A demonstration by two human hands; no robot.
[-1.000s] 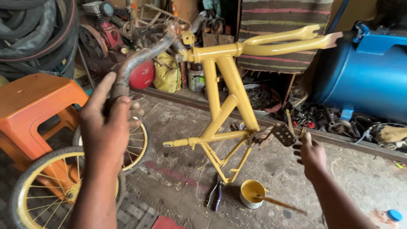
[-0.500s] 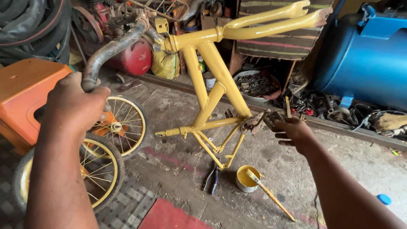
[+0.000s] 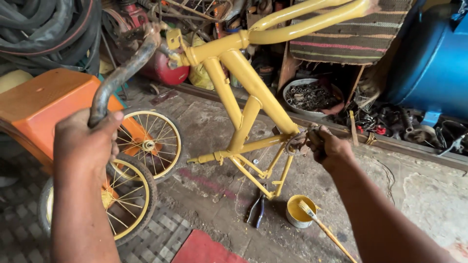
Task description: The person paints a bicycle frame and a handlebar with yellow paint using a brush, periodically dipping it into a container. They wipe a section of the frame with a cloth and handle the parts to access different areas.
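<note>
Both hands hold the yellow frame (image 3: 253, 104) upright over the floor (image 3: 214, 126).

My left hand (image 3: 85, 141) has its grip closed round the end of the dark handlebar (image 3: 122, 75). My right hand (image 3: 329, 146) has its grip closed on the crank (image 3: 296, 141) at the frame's lower junction. Two yellow-spoked wheels (image 3: 148, 143) stand just left of the frame, beside an orange stool (image 3: 44, 104). On the floor below lie pliers (image 3: 256, 212) and a paint tin (image 3: 298, 212) with a brush (image 3: 324, 229) resting in it.

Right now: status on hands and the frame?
Left hand gripping handlebar. Right hand on crank. Yellow frame held off the floor. Paint tin, pliers beneath it.
</note>
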